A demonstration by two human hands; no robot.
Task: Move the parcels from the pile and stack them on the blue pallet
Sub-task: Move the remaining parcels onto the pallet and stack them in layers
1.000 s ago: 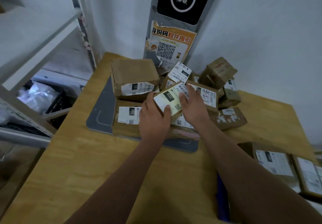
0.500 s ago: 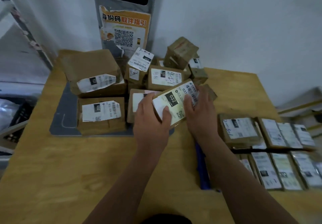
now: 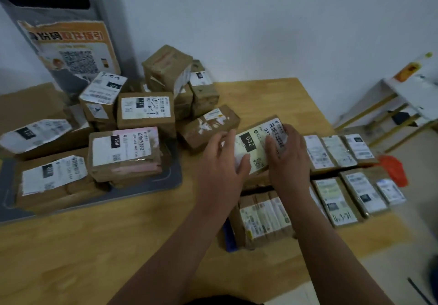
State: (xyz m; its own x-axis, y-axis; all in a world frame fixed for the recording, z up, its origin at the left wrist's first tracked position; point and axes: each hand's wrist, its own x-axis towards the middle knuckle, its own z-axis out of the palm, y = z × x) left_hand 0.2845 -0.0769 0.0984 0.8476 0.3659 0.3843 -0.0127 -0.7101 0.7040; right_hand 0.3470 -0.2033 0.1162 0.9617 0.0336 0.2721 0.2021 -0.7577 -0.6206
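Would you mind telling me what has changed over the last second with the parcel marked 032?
Both hands, left hand and right hand, have carried the 032 parcel rightward, off the pile and over the parcels laid by the blue pallet edge. Neither hand has let go. The pile looks unmoved.

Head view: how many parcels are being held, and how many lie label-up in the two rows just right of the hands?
held parcel: 1
back-row parcels: 3
front-row parcels: 3
Total: 7
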